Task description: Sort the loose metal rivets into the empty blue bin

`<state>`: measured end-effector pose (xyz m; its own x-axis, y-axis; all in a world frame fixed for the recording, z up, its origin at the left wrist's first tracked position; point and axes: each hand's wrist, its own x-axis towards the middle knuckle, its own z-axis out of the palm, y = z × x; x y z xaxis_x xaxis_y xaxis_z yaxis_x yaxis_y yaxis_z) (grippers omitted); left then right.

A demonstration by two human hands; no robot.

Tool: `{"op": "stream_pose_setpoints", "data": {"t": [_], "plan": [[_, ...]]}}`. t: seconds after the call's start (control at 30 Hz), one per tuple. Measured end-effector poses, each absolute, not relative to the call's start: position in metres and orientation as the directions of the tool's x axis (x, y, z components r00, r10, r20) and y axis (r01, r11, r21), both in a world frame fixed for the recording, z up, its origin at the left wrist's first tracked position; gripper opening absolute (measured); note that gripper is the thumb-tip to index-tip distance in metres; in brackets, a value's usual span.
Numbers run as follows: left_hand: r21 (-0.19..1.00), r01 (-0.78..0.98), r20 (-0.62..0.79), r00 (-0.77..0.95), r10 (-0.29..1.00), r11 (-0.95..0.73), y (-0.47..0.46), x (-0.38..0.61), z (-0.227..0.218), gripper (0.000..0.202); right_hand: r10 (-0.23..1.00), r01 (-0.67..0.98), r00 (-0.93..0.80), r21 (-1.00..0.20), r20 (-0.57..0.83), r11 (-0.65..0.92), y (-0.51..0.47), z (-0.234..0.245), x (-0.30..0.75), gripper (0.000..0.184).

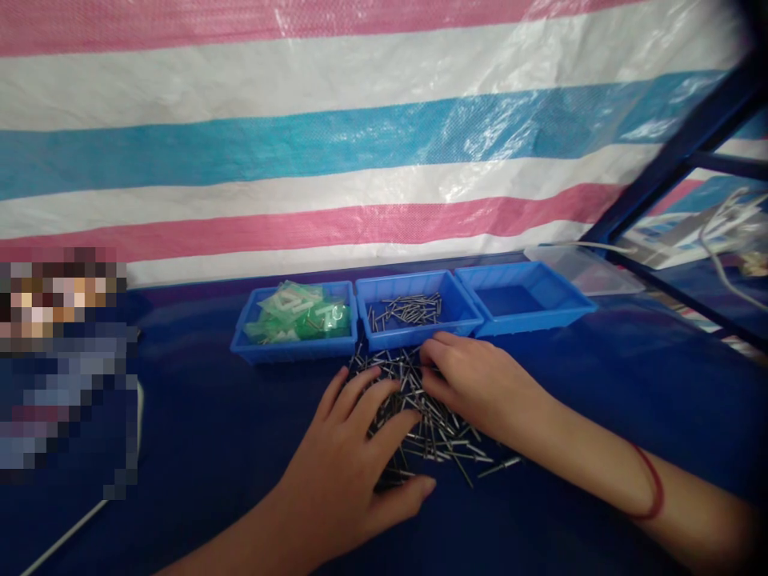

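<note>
A loose pile of thin metal blind rivets (441, 428) lies on the dark blue table, in front of the middle blue bin (420, 332). My left hand (345, 448) rests over the pile's left side, fingers spread and thumb apart. At the pile's upper right edge, close to the front wall of the middle bin, is my right hand (474, 376), its fingers bent together. What its fingertips hold, if anything, is hidden. More short metal pins (411, 310) lie inside the middle bin.
To the left, a blue bin (294, 350) holds green-tinted plastic packets (300, 308). The right blue bin (540, 316) shows a bare floor. Behind stands a striped plastic sheet (336, 152); a dark metal frame (678, 152) rises at right. A white cable (66, 538) crosses the left.
</note>
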<state>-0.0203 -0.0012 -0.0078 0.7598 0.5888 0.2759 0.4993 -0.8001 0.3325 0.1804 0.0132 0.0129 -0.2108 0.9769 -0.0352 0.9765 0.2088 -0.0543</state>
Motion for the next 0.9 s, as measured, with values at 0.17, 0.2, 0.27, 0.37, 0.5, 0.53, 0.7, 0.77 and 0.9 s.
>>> {"op": "stream_pose_setpoints", "data": {"t": [0.17, 0.2, 0.27, 0.37, 0.5, 0.53, 0.7, 0.77, 0.9], "plan": [[0.376, 0.508, 0.337, 0.705, 0.625, -0.775, 0.000, -0.021, -0.007, 0.030, 0.961, 0.956, -0.273, -0.093, 0.050, 0.277, 0.009, 0.015, 0.189, 0.011], [0.385, 0.512, 0.339, 0.695, 0.634, -0.767, 0.001, -0.020, -0.006, 0.028, 0.958, 0.951, -0.280, -0.114, 0.062, 0.286, 0.008, 0.016, 0.192, 0.011], [0.399, 0.521, 0.334, 0.684, 0.648, -0.755, 0.002, -0.019, -0.005, 0.025, 0.957, 0.944, -0.279, -0.162, 0.078, 0.289, 0.008, 0.019, 0.199, 0.009], [0.403, 0.526, 0.326, 0.683, 0.654, -0.749, 0.003, -0.018, -0.004, 0.024, 0.955, 0.940, -0.281, -0.173, 0.098, 0.294, 0.007, 0.019, 0.205, 0.011], [0.399, 0.526, 0.322, 0.686, 0.652, -0.751, 0.003, -0.017, -0.004, 0.023, 0.940, 0.938, -0.322, -0.092, 0.115, 0.333, 0.004, 0.012, 0.202, 0.017], [0.398, 0.526, 0.317, 0.690, 0.651, -0.751, 0.003, -0.017, -0.004, 0.022, 0.936, 0.936, -0.332, -0.081, 0.118, 0.342, 0.004, 0.011, 0.200, 0.015], [0.390, 0.517, 0.307, 0.707, 0.637, -0.762, 0.004, -0.018, -0.005, 0.020, 0.925, 0.928, -0.357, -0.060, 0.129, 0.367, 0.005, 0.011, 0.194, 0.014], [0.381, 0.514, 0.309, 0.713, 0.630, -0.768, 0.004, -0.018, -0.004, 0.019, 0.917, 0.923, -0.378, -0.028, 0.125, 0.384, 0.006, 0.012, 0.193, 0.016], [0.361, 0.505, 0.318, 0.723, 0.613, -0.784, 0.005, -0.017, -0.003, 0.018, 0.875, 0.884, -0.467, 0.044, 0.130, 0.465, 0.007, 0.015, 0.190, 0.014]]}}
